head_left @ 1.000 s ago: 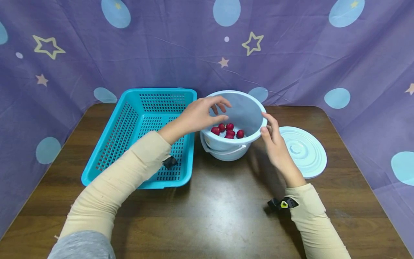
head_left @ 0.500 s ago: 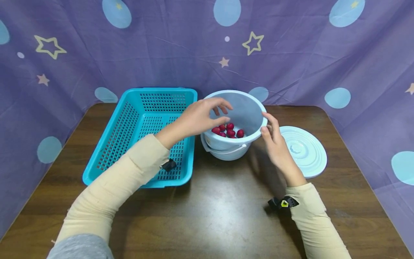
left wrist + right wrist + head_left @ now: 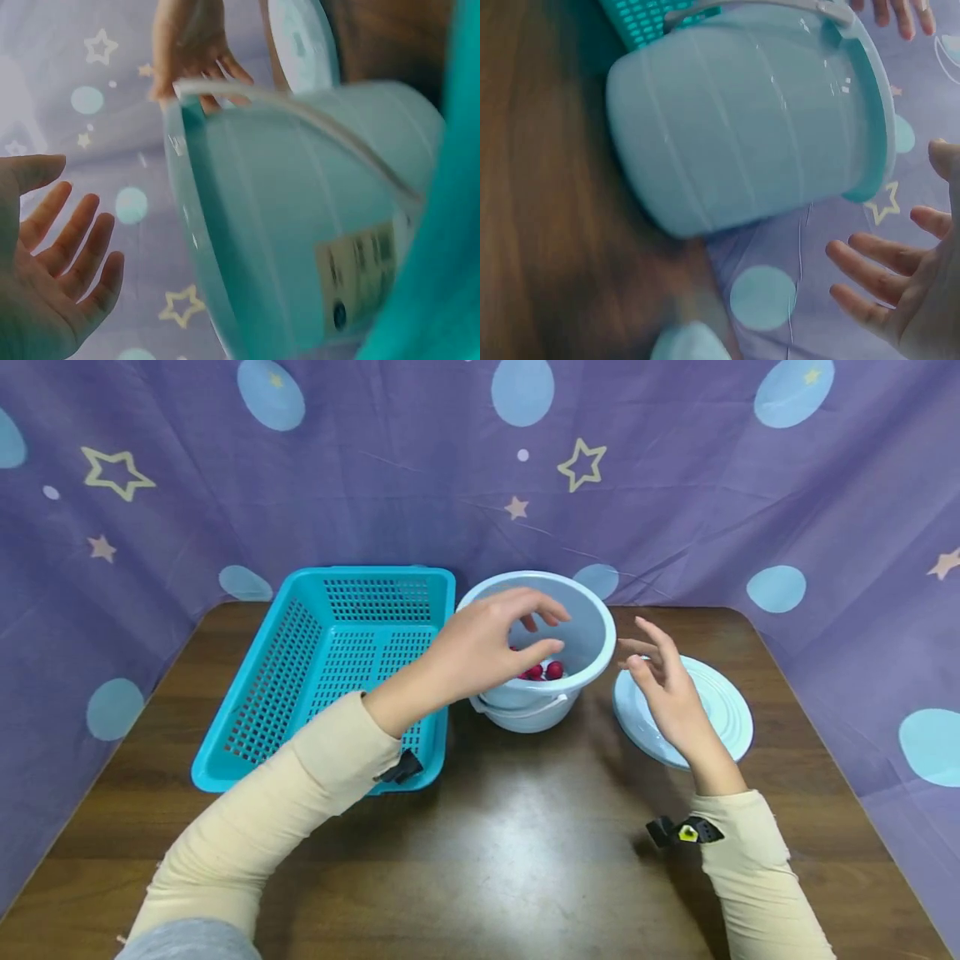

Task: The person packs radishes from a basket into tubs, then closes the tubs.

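Observation:
A pale blue bucket (image 3: 528, 706) with its handle lowered stands on the table, several small red round fruits (image 3: 554, 670) lying at its bottom. Over the bucket's opening hovers my left hand (image 3: 480, 643), fingers loosely bent and holding nothing; it hides part of the fruits. In the left wrist view a label (image 3: 358, 274) shows on the bucket's side. To the right of the bucket, apart from its rim, my right hand (image 3: 675, 702) is raised with nothing in it. Beneath that hand lies a round pale blue lid (image 3: 731, 714), partly covered by it.
A turquoise perforated basket (image 3: 243, 693) stands left of the bucket, close beside it, with my left forearm crossing over it. The brown wooden table (image 3: 517, 860) ends at a purple curtain (image 3: 360, 485) patterned with stars.
My right hand has let go of the bucket's rim and moved right, over the lid. The left hand has shifted slightly right above the bucket, which stands a little further left.

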A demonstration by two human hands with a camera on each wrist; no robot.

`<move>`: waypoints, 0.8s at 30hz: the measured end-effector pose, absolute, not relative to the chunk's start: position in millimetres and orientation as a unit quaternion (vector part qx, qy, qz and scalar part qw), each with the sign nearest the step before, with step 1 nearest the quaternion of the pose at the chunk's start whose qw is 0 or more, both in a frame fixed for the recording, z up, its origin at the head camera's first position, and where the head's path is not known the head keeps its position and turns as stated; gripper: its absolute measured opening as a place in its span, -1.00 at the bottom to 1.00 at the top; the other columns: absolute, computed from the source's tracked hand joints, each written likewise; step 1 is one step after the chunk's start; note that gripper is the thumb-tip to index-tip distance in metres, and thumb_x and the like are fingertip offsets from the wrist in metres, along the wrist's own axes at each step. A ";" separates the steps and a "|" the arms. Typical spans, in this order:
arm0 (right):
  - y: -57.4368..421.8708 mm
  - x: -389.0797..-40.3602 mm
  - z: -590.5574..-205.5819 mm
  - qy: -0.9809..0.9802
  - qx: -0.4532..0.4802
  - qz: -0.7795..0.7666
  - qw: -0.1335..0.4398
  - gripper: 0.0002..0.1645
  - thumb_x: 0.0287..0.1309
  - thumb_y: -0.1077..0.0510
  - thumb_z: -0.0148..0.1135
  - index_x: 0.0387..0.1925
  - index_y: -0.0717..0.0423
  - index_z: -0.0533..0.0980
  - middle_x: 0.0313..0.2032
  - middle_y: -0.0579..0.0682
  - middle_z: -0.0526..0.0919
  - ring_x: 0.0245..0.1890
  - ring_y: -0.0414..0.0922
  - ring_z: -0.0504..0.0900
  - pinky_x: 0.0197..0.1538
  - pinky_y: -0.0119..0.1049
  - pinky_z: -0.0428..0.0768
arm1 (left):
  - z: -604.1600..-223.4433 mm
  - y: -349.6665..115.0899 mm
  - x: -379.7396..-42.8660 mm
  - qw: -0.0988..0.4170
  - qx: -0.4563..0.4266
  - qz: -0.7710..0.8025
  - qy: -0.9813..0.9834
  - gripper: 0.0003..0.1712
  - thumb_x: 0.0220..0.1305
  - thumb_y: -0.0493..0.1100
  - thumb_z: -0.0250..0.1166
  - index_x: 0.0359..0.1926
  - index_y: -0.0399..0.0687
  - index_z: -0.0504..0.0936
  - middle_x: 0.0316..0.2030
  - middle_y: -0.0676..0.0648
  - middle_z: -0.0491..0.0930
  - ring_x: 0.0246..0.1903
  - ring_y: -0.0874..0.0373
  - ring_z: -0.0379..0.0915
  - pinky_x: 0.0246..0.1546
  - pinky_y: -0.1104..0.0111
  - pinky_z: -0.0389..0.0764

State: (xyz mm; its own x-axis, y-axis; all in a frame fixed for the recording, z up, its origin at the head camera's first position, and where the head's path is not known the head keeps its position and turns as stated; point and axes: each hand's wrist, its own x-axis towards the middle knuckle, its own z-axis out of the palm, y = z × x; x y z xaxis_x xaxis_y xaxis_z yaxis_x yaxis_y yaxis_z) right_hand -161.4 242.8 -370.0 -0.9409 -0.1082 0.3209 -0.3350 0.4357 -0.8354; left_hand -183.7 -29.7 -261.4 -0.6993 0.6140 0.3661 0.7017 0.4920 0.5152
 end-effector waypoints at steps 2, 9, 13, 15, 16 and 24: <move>251.3 -157.5 -369.6 -0.845 0.134 0.505 0.110 -0.35 0.52 0.07 -0.05 0.53 -0.13 0.06 0.25 0.21 0.47 0.01 -0.40 0.53 0.13 -0.44 0.35 | -263.1 -23.9 -177.9 0.074 -0.394 -0.341 -0.850 -0.67 0.28 -0.06 0.39 0.05 0.03 0.64 -0.05 0.11 0.63 -0.14 0.26 0.51 -0.10 0.42 0.50; 285.5 -141.1 -371.9 -0.858 0.154 0.475 0.120 -0.33 0.44 0.25 0.06 0.50 0.01 0.15 0.25 0.20 0.47 0.09 -0.37 0.49 0.08 -0.56 0.36 | -278.9 -1.7 -159.4 0.065 -0.400 -0.368 -0.837 -0.68 0.31 -0.09 0.35 0.07 0.04 0.65 -0.04 0.13 0.62 -0.13 0.29 0.51 -0.11 0.46 0.48; 309.5 -131.4 -373.7 -0.863 0.156 0.459 0.139 -0.31 0.37 0.34 0.13 0.46 0.03 0.21 0.24 -0.09 0.48 0.13 -0.34 0.47 0.11 -0.57 0.35 | -290.8 12.4 -147.7 0.045 -0.409 -0.380 -0.828 -0.63 0.33 -0.08 0.34 0.13 0.04 0.61 0.03 0.11 0.59 -0.05 0.28 0.50 -0.05 0.48 0.48; 322.2 -125.6 -373.7 -0.870 0.150 0.449 0.140 -0.30 0.34 0.35 0.16 0.45 0.03 0.24 0.23 -0.15 0.48 0.15 -0.34 0.45 0.12 -0.58 0.33 | -298.3 18.9 -141.5 0.036 -0.418 -0.382 -0.824 -0.60 0.34 -0.09 0.33 0.18 0.04 0.59 0.09 0.10 0.55 0.02 0.29 0.49 0.04 0.50 0.45; 328.7 -122.8 -374.1 -0.874 0.144 0.443 0.137 -0.29 0.33 0.35 0.17 0.45 0.03 0.24 0.23 -0.16 0.47 0.15 -0.35 0.44 0.12 -0.59 0.32 | -302.1 21.7 -138.2 0.031 -0.421 -0.380 -0.823 -0.57 0.34 -0.08 0.32 0.21 0.03 0.56 0.13 0.09 0.53 0.08 0.30 0.47 0.09 0.50 0.43; 379.3 -109.5 -384.8 -0.914 0.092 0.388 0.076 -0.27 0.22 0.24 0.36 0.38 0.12 0.32 0.16 -0.37 0.42 0.06 -0.56 0.37 0.01 -0.73 0.27 | -334.6 43.7 -127.2 -0.010 -0.424 -0.326 -0.845 -0.45 0.38 0.00 0.27 0.34 0.08 0.45 0.29 0.06 0.41 0.30 0.32 0.27 0.28 0.47 0.27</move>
State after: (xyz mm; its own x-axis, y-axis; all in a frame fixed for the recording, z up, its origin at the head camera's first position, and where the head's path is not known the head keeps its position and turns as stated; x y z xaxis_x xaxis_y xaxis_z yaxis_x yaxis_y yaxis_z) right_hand -109.5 379.3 -384.8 -0.9714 -0.1090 0.2111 -0.2276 0.6812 -0.6958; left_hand -127.2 43.7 -334.6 -0.6401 0.7233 0.2589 0.7097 0.4278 0.5597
